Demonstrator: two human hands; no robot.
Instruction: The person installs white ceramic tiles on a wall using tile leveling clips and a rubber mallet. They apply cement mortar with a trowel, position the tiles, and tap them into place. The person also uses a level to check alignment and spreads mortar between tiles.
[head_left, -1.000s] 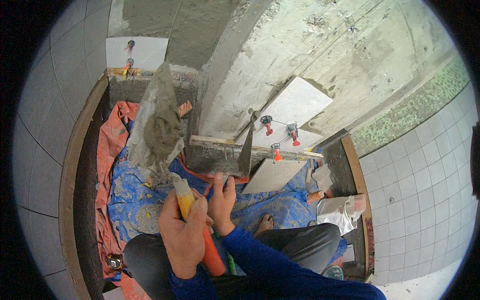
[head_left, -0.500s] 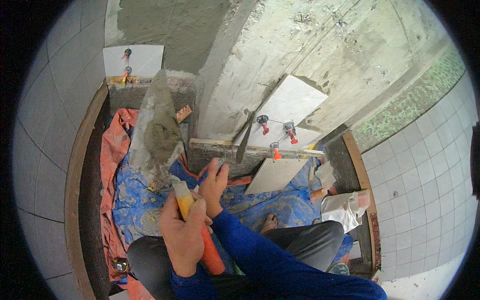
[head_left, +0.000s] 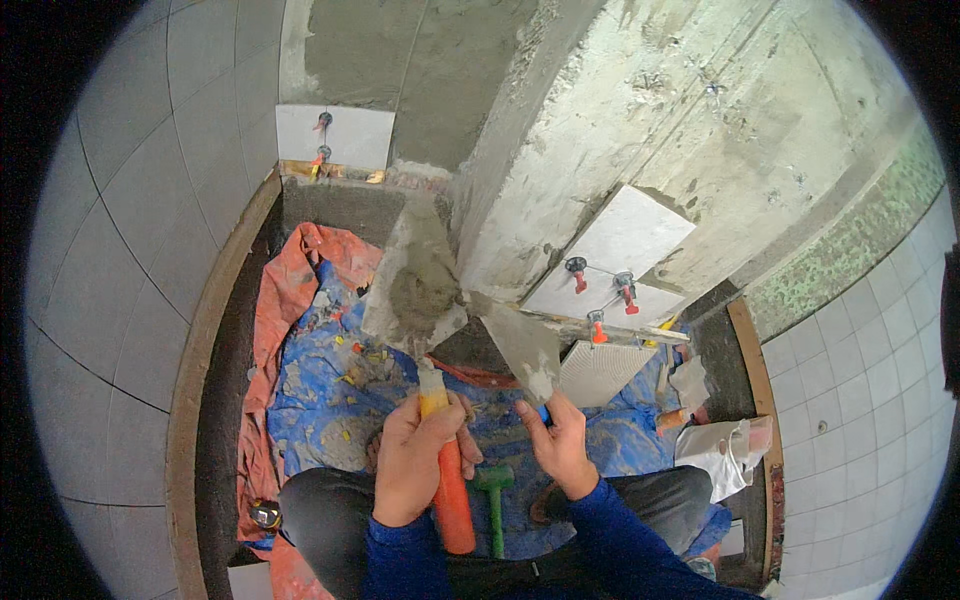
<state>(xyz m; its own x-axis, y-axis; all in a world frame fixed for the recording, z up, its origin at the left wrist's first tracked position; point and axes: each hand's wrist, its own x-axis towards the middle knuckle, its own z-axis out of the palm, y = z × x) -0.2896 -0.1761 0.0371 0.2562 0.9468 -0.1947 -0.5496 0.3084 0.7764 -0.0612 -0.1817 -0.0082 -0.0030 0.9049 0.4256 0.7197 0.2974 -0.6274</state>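
Observation:
My left hand (head_left: 410, 470) is closed round the orange and yellow handle of a pointed trowel (head_left: 378, 312), whose blade points up and away. A heap of grey mortar (head_left: 422, 290) lies on that blade. To its right, my right hand (head_left: 562, 452) grips the blue handle of a putty knife (head_left: 522, 350). The knife's broad, mortar-smeared blade slants up and left, its tip near the right edge of the trowel blade; I cannot tell whether they touch. Below the hands, between my legs, a green mallet (head_left: 494, 482) lies on the blue tarp (head_left: 335, 420).
White tiles (head_left: 625, 240) with red-handled clips (head_left: 580, 276) are on the rough wall ahead; a ribbed tile (head_left: 605, 374) hangs below. A smaller white tile (head_left: 370, 135) is at far left. Orange sheeting (head_left: 268, 390), a tape measure (head_left: 266, 514) and a white bag (head_left: 715, 455) lie around me.
My right hand has moved right, away from my left hand. The putty knife, seen nearly edge-on before, now shows its flat face. The scene has shifted rightward in view, and the mallet shows.

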